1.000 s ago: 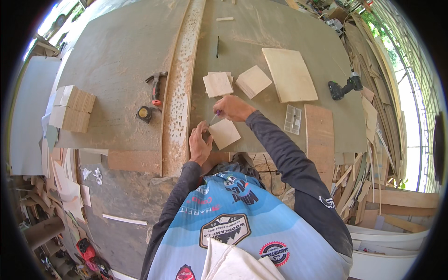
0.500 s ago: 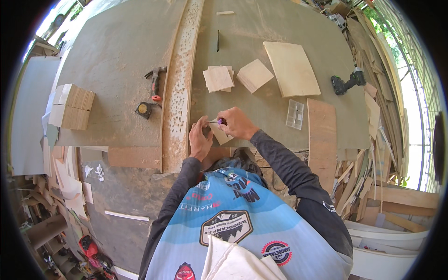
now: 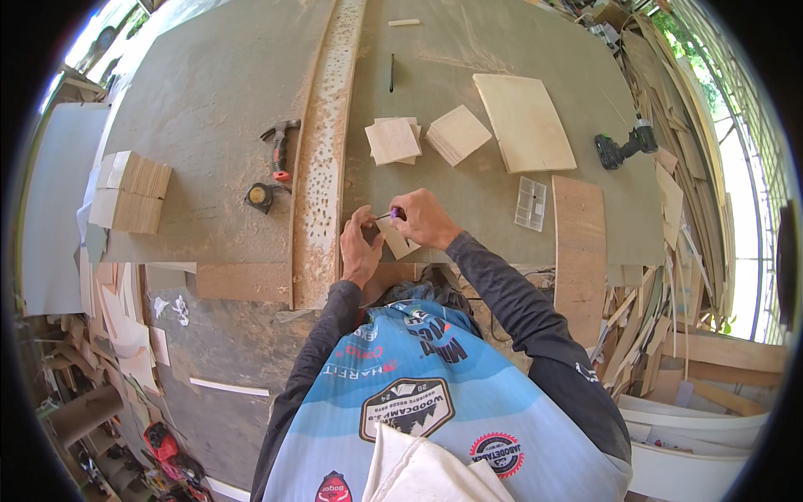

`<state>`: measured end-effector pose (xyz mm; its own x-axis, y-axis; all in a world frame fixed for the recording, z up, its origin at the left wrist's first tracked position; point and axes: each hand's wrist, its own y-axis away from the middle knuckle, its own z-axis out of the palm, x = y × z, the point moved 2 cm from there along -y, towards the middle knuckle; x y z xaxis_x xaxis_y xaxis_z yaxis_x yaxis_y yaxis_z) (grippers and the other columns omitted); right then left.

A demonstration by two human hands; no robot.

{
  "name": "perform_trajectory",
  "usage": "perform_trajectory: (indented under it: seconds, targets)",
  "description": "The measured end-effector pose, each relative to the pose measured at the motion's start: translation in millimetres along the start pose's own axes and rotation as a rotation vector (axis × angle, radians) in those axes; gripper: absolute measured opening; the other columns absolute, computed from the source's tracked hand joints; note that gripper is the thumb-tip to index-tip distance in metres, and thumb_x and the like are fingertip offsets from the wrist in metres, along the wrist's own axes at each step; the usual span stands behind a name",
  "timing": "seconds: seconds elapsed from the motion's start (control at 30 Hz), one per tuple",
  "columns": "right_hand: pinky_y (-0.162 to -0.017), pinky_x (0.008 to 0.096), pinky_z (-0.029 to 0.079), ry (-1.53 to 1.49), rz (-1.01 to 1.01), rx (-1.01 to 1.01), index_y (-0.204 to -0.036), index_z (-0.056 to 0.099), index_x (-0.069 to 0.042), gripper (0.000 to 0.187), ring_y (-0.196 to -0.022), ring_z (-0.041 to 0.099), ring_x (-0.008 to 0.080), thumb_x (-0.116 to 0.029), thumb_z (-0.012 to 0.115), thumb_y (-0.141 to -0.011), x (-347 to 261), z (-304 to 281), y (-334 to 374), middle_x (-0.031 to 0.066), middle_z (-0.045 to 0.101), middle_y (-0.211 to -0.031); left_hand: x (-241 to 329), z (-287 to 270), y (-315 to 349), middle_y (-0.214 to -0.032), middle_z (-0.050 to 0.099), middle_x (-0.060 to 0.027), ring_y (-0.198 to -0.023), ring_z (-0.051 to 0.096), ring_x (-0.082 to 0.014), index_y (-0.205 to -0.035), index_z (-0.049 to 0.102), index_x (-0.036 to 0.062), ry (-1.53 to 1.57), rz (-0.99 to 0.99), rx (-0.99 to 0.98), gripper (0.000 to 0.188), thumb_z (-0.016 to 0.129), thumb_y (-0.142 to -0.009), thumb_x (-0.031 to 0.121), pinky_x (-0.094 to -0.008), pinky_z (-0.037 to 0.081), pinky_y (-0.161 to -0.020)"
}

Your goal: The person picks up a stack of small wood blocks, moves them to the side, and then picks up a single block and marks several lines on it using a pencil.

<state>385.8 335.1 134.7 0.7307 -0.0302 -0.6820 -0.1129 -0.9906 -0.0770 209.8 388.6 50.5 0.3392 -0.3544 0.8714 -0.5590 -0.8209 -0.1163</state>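
My right hand (image 3: 424,219) is closed round the purple handle of a screwdriver (image 3: 395,214), its thin shaft pointing left toward my left fingertips. My left hand (image 3: 360,248) has its fingers bent at the shaft's tip; what they pinch is too small to make out. A square wooden piece (image 3: 400,243) sits at the table's near edge between the hands, partly covered by them. Beyond lie a small stack of thin wooden squares (image 3: 392,140) and another stack (image 3: 458,134).
A dusty, hole-pitted board (image 3: 320,167) runs along the table, left of my hands. Left of it lie a hammer (image 3: 280,149), a tape measure (image 3: 259,197) and stacked wood blocks (image 3: 134,192). To the right are a clear compartment box (image 3: 530,203), a plywood panel (image 3: 525,124) and a cordless drill (image 3: 623,146).
The view has shifted very slightly. Both hands stay almost where they were, with the screwdriver still in my right hand.
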Motion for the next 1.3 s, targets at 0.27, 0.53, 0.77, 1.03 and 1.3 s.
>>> perform_trajectory:
  seconds: [0.27,0.53,0.77,1.03,1.3]
  targets:
    - [-0.071,0.0429,0.056,0.003,0.010,-0.019,-0.088,0.072,0.003,0.019,-0.073,0.070,0.0383,-0.014,0.076,-0.080,-0.3,-3.4,-1.7,0.0226,0.070,-0.077,-1.2,-0.7,-0.6,-0.113,0.070,-0.0082,-0.102,0.063,-0.0269,-0.139,0.052,0.0097,-0.005,0.008,-0.002,0.072,0.079,-0.074,-0.005,-0.0419,0.051,-0.095]
    - [-0.069,0.0435,0.055,-0.002,-0.012,-0.001,-0.085,0.071,0.003,0.019,-0.071,0.069,0.0391,-0.015,0.075,-0.079,-1.9,-1.9,-2.9,0.0230,0.068,-0.076,-2.1,-0.8,-0.6,-0.112,0.072,-0.0074,-0.099,0.065,-0.0253,-0.139,0.053,0.0114,-0.034,0.027,0.017,0.072,0.081,-0.074,-0.003,-0.0408,0.052,-0.091]
    - [-0.069,0.0452,0.055,0.020,-0.004,0.003,-0.084,0.070,0.003,0.019,-0.070,0.067,0.0414,-0.016,0.073,-0.078,-2.3,0.4,-3.7,0.0237,0.067,-0.074,1.4,-1.5,-0.5,-0.112,0.071,-0.0078,-0.101,0.063,-0.0279,-0.139,0.053,0.0101,-0.029,0.001,-0.016,0.072,0.079,-0.074,-0.006,-0.0425,0.051,-0.096]
    - [-0.069,0.0465,0.054,0.019,-0.006,0.021,-0.085,0.072,0.002,0.019,-0.072,0.068,0.0423,-0.016,0.073,-0.079,-5.1,5.2,-0.1,0.0241,0.068,-0.076,2.0,-0.8,0.3,-0.112,0.072,-0.0075,-0.102,0.063,-0.0281,-0.138,0.055,0.0107,-0.048,0.018,-0.001,0.071,0.078,-0.074,-0.007,-0.0424,0.051,-0.096]
    - [-0.069,0.0465,0.053,-0.025,0.060,0.124,-0.091,0.072,0.003,0.020,-0.074,0.068,0.0409,-0.015,0.074,-0.084,-14.7,19.0,32.8,0.0229,0.070,-0.083,-7.2,1.9,1.0,-0.113,0.073,-0.0073,-0.101,0.065,-0.0268,-0.138,0.056,0.0094,-0.073,0.088,0.017,0.067,0.078,-0.076,-0.003,-0.0419,0.052,-0.093]
